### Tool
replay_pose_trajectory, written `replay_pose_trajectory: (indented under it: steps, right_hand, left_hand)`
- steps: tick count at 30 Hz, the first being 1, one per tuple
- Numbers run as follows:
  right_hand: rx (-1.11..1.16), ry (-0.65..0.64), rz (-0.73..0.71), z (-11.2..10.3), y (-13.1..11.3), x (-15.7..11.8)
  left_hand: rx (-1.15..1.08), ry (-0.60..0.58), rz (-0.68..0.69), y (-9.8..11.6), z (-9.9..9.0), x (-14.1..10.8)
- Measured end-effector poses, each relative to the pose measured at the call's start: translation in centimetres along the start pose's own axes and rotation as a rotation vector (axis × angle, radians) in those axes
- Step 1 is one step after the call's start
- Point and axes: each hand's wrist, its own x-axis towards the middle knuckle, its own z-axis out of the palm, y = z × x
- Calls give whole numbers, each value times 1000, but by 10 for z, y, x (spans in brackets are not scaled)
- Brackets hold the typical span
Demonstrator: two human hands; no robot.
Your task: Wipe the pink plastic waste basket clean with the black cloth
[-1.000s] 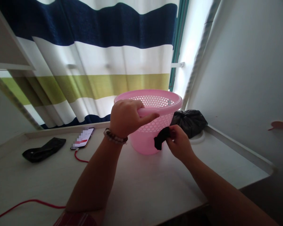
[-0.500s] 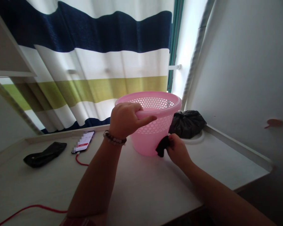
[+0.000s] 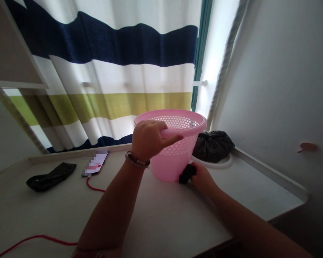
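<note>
A pink plastic wastebasket (image 3: 168,166) with a perforated upper wall stands upright on the white tabletop (image 3: 161,215). My left hand (image 3: 149,139) grips its near rim, thumb on the outside and fingers over the edge. Low on the basket's right side, my right hand (image 3: 203,177) is closed on a bunched black cloth (image 3: 187,173), which is against the outer wall near the base. The fingertips of my right hand are partly hidden by the cloth.
Behind the basket to the right is a tied black plastic bag (image 3: 214,145) on a white round rim (image 3: 224,163). A phone (image 3: 95,163) with a red cable (image 3: 93,186) and a folded black plastic bag (image 3: 52,176) lie at left. A striped curtain (image 3: 118,79) hangs behind.
My right hand has moved slightly down with the black cloth along the basket's lower wall, and the cloth looks more bunched. My left hand keeps its grip on the rim. The view has shifted slightly.
</note>
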Motion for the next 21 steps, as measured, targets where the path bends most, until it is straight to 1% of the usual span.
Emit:
replay_pose_trajectory:
  steps: [3,6,8,10,11,13,15,17,18,19,21]
  right_hand:
    - [45,23,-94,-15,-22,8]
    - [112,131,-169,-33,-40,22]
    - [140,188,-175,-39,-40,29]
    - [132,207,-137,-35,-31,29]
    - [112,196,-109,-30,-24,26]
    - [48,123,-57,-16,-10,14]
    - [-25,-26,-81,-3,-2,1]
    - [-46,-110,-108,3,-3,-7]
    - [-47,-115,-120,1,-8,-6]
    - [-48,-94,-129,-4,-14,-3]
    - [-52,0,-149,-18,-29,8]
  left_hand:
    - [-2,-6,-1,0,-1,0]
    - [-11,-5,8,0,-1,-1]
    - [-23,-9,12,-1,-1,0]
    - [-30,-10,15,-1,-1,0]
    - [-32,-8,17,-1,-1,0]
    - [-34,-1,20,-1,-1,0]
    - [-35,0,21,-1,0,1]
    - [-34,-6,17,-2,0,1]
    - [-30,-10,12,-2,0,1]
    - [-25,-14,7,-2,0,1]
    - [-12,-19,0,-2,1,0]
